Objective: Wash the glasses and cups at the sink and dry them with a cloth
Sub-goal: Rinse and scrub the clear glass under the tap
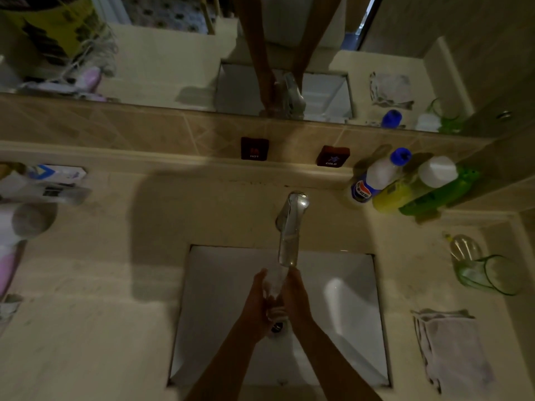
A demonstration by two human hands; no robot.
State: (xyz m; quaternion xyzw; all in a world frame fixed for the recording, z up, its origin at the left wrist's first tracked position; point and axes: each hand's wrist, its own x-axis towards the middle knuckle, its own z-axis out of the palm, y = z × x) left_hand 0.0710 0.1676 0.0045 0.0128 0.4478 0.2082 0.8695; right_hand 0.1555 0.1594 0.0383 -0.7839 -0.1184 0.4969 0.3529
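Under the tap spout [288, 247], over the sink [353, 314], I'm seeing both hands pressing in on one clear glass [273, 285]. Left hand [254, 302] is cupping its left side, right hand [296, 299] its right side, fingers curling round it from both sides, tips pointing up toward the spout. Water is running onto the glass right btwn the fingertips. Glass is blurred by the flow, so I can't tell its rim from its base. Drain [277, 327] is sitting just below the heels of the hands.

Nothing is blocking the hands; the spout is hanging just above the fingertips, w/ its base on the counter [115, 328] beyond them. Further beyond, on the tiled ledge, two dark blocks are standing: one marked HOT [254, 149], one marked COLD [333, 156].

Right of the fingers & well apart, a green-tinted glass [492, 274] is lying on its side on the counter, w/ a second clear glass [464, 247] touching it on the far side. Nearer me on that side, a pale cloth [454, 345] is lying folded beside the sink edge. Far right corner: a blue-capped bottle [379, 176], a yellow bottle [393, 195] & a green bottle [437, 189] w/ a white cap are leaning together.

Left of the fingers, well apart, a white box [58, 172] & some pale round items are crowding the counter edge; too dim to name.
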